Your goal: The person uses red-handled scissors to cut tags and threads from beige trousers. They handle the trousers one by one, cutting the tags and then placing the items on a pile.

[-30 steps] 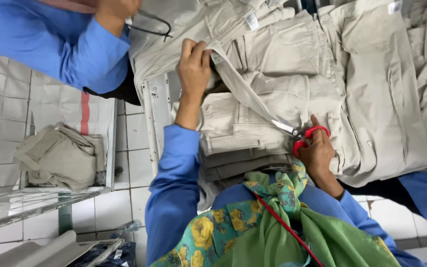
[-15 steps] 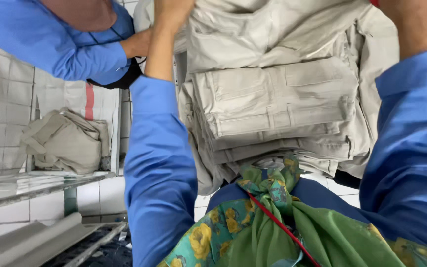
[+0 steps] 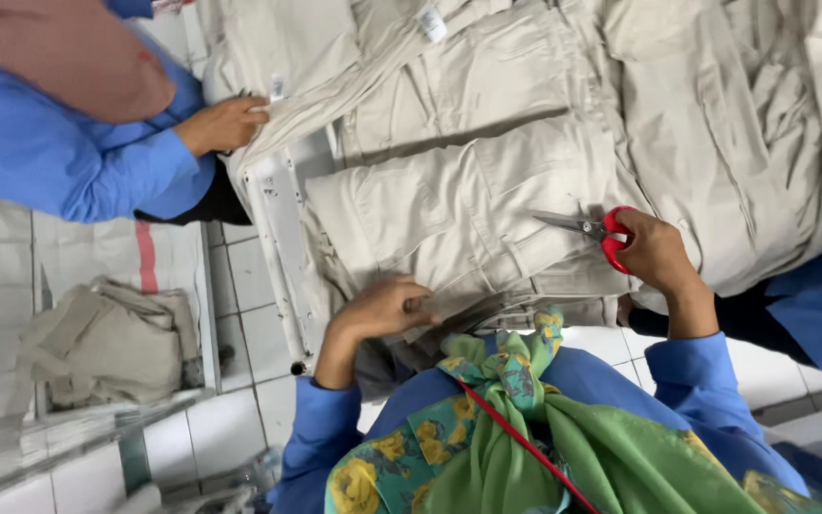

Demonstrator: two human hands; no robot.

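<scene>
Beige cargo trousers (image 3: 449, 205) lie spread over a pile of similar beige garments (image 3: 715, 105) on a table. My left hand (image 3: 382, 309) rests on the near edge of the trousers, fingers curled on the fabric. To the right, my right hand (image 3: 656, 252) holds red-handled scissors (image 3: 587, 227) with the blades pointing left over a pocket flap. A green and yellow flowered scarf (image 3: 525, 428) hangs at my chest, below both hands.
A co-worker in a blue sleeve grips a garment edge with one hand (image 3: 225, 124) at the table's left end. The white table frame (image 3: 278, 228) runs down the left side. More beige cloth (image 3: 107, 343) lies in a bin on the tiled floor. Another blue-clad person (image 3: 811, 305) stands at the right.
Both my arms were stretched far across the pile and have drawn back. My left hand now sits at the near edge, and the scissors are back in view in my right hand.
</scene>
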